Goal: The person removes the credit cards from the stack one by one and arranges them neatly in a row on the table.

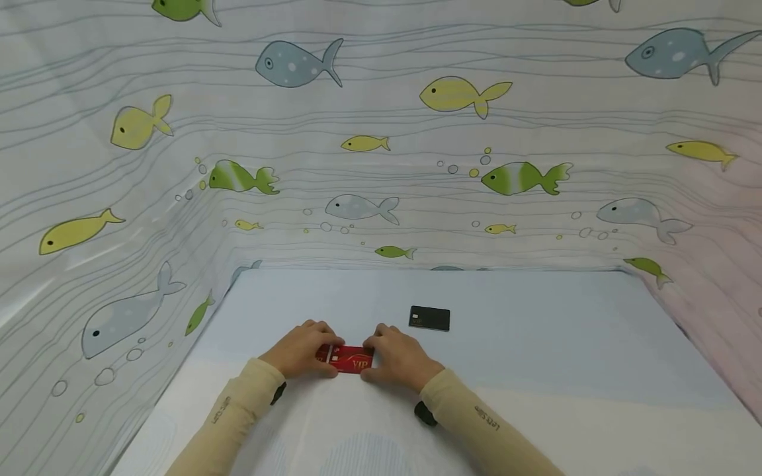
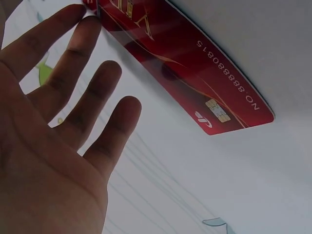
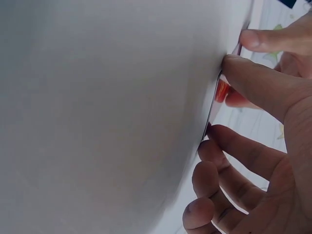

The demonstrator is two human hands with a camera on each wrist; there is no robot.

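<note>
Two red VIP cards lie end to end on the table, the left red card (image 2: 170, 53) mostly beneath my left hand (image 1: 300, 349) in the head view. Thumb and forefinger of that hand pinch it across its width near the join, while its other fingers (image 2: 105, 92) are spread in the left wrist view. My right hand (image 1: 401, 357) pinches the right red card (image 1: 351, 360) at its right end, thumb on the near long edge and fingertips on the far one. In the right wrist view this card appears nearly edge-on. The left thumb is hidden in the left wrist view.
A black card (image 1: 430, 318) with a chip lies farther back on the white table (image 1: 536, 344), right of the hands. Fish-printed curtains (image 1: 381, 172) surround the table at the back and both sides. Dark wrist-worn devices (image 1: 425, 413) show under the sleeves.
</note>
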